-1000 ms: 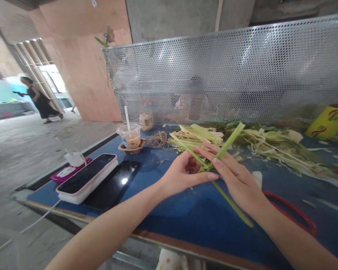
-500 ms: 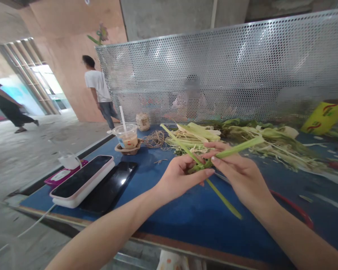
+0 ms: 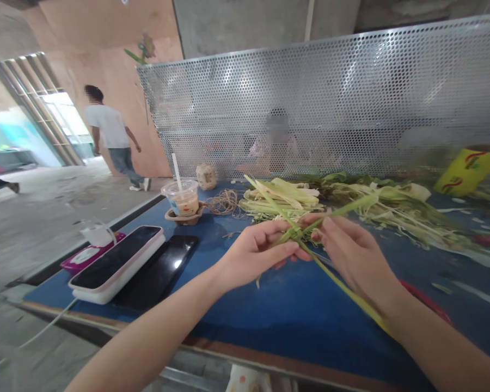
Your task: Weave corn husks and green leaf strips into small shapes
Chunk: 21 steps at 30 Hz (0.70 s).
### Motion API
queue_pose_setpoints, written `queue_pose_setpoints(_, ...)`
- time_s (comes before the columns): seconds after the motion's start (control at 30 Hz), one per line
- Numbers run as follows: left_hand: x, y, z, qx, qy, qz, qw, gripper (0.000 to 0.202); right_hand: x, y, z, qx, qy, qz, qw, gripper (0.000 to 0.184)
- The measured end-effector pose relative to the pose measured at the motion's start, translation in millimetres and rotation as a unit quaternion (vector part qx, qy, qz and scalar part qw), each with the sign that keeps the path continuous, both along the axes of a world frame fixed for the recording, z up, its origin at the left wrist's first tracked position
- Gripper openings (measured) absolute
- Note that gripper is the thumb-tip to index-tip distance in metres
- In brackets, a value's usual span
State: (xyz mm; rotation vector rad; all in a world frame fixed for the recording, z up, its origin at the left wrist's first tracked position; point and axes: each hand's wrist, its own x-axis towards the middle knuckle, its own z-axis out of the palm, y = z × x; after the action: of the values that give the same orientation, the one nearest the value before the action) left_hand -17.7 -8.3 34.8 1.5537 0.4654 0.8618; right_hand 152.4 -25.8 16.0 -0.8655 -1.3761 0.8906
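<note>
Over the blue table, my left hand (image 3: 258, 247) pinches a small crossing of green strips (image 3: 296, 234), which look like corn husk, between thumb and fingers. My right hand (image 3: 351, 250) closes thumb and fingers on the strips just right of that crossing. One strip points up and away to the left, another toward the upper right. A long green strip (image 3: 345, 291) runs down to the right and passes by my right wrist. Behind my hands lies a pile of pale green husks (image 3: 286, 195).
More loose husks (image 3: 408, 209) spread to the right, near a yellow container (image 3: 471, 170). Left of my hands are a twine coil (image 3: 224, 202), an iced drink cup (image 3: 183, 198), a dark tablet-like slab (image 3: 159, 272) and a phone (image 3: 118, 256). A perforated metal screen (image 3: 310, 98) stands behind.
My right hand has shifted slightly right and turned. The strip toward the lower right now reaches farther, to my wrist. In the background, a person in a white shirt has walked left.
</note>
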Motion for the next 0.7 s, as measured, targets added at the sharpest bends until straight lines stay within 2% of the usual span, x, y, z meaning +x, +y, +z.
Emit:
queue_pose_setpoints(0.07,-1.2,0.7,1.1,-0.004,0.0,-0.029,1.0,0.025,0.8,1.6,1.2,-0.038,-0.011,0.086,0.995,0.028)
queue_pose_setpoints(0.13,-0.7,0.4,1.0,-0.016,0.002,-0.046,0.999,0.031,-0.2,1.4,2.3,-0.064,-0.022,0.129,0.989,0.04)
queue_pose_setpoints(0.2,0.2,-0.5,0.0,-0.035,0.014,-0.066,0.997,0.033,-2.1,-0.6,3.8,-0.085,-0.051,0.104,0.99,0.042)
queue_pose_setpoints(0.23,0.5,-1.1,-0.6,-0.043,0.024,-0.073,0.996,0.034,-2.8,-2.1,4.9,-0.089,-0.079,0.079,0.99,0.038)
queue_pose_setpoints(0.33,0.6,-2.8,-1.2,-0.052,0.053,-0.074,0.994,0.034,-3.7,-6.7,9.0,-0.036,-0.175,0.017,0.984,0.018)
queue_pose_setpoints(0.4,0.8,-4.2,-0.4,-0.046,0.068,-0.064,0.995,0.032,-3.8,-8.4,10.5,0.004,-0.192,-0.017,0.981,0.013)
queue_pose_setpoints(0.53,3.5,-7.5,1.2,-0.044,0.064,-0.054,0.996,0.031,-5.4,-6.7,5.1,-0.026,-0.09,-0.056,0.994,0.016)
queue_pose_setpoints(0.7,6.2,-9.9,3.0,-0.048,0.054,-0.05,0.996,0.026,-8.0,-2.5,-2.9,-0.052,0.074,-0.012,0.996,0.01)
